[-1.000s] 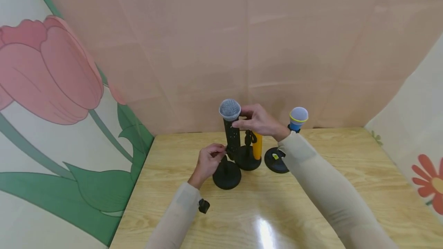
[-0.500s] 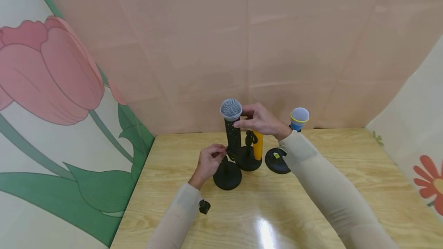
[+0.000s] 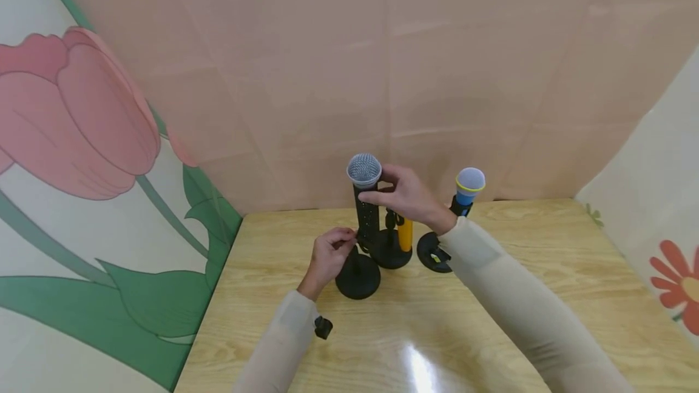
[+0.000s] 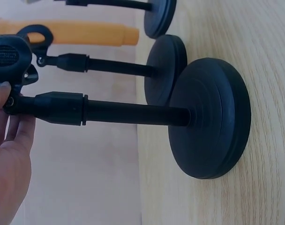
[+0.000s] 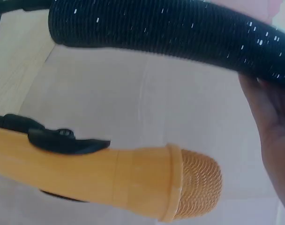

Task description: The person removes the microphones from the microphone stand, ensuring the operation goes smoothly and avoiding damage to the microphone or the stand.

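Shifting its thumb farther across the black speckled, silver-mesh-headed mic (image 3: 368, 214), R hand (image 3: 406, 194) is curled part-way round it, prob a firmer hold, while L hand (image 3: 330, 255) pinches the black round-based stand (image 4: 133, 111) near its top, mic's lower end there, seating unclear

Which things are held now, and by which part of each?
The right grip holds the black microphone by its upper handle, just below the silver mesh head. The left grip pinches the nearest black stand at the joint atop its pole.
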The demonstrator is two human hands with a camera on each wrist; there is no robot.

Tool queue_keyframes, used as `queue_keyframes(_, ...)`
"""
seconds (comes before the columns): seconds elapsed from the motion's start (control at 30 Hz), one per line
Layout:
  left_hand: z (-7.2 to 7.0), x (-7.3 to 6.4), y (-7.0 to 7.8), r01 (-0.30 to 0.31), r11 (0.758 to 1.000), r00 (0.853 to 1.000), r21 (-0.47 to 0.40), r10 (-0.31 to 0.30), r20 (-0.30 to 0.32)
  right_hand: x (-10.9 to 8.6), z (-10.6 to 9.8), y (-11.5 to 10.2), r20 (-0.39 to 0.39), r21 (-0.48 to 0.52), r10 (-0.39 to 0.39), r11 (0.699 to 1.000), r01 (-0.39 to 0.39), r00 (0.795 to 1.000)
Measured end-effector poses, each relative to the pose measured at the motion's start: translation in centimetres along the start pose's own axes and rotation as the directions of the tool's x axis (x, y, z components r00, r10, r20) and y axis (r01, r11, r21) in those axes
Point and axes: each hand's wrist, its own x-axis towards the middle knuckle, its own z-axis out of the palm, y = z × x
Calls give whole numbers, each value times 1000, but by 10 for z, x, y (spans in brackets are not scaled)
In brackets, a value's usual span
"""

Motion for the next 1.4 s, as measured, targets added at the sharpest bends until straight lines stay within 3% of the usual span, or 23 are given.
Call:
queue_keyframes(0.17, 0, 1, 1, 5, 1000, 1000, -1, -5, 0, 1, 1, -2, -45, 4, 5, 1000, -5, 999)
queue_keyframes(0.5, 0, 1, -1, -14, 1000, 1000, 4, 14, 1, 2, -5, -6, 11, 23, 8, 1000, -9, 1000)
queue_keyframes(0.87, 0, -1, -1, -15, 1000, 1000, -11, 15, 13, 4, -13, -10, 16, 40, -35, 999, 34, 999)
queue_keyframes(1.1, 2, -1, -1, 0, 1000, 1000, -26, 0, 17, 7, -21, -20, 30, 83, -109, 991, 106, 994)
queue_keyframes(1.23, 1, 0, 0, 0, 1000, 1000, -14, 1, 11, 12, -32, -30, -43, 137, -188, 972, 192, 981)
queue_keyframes(1.33, -1, 2, -1, -5, 1000, 1000, -12, 5, 18, 16, -44, -40, -110, 167, -260, 947, 276, 959)
queue_keyframes(1.4, -2, 3, -6, -2, 1000, 1000, -20, 2, 16, 18, -48, -44, -113, 157, -274, 944, 289, 955)
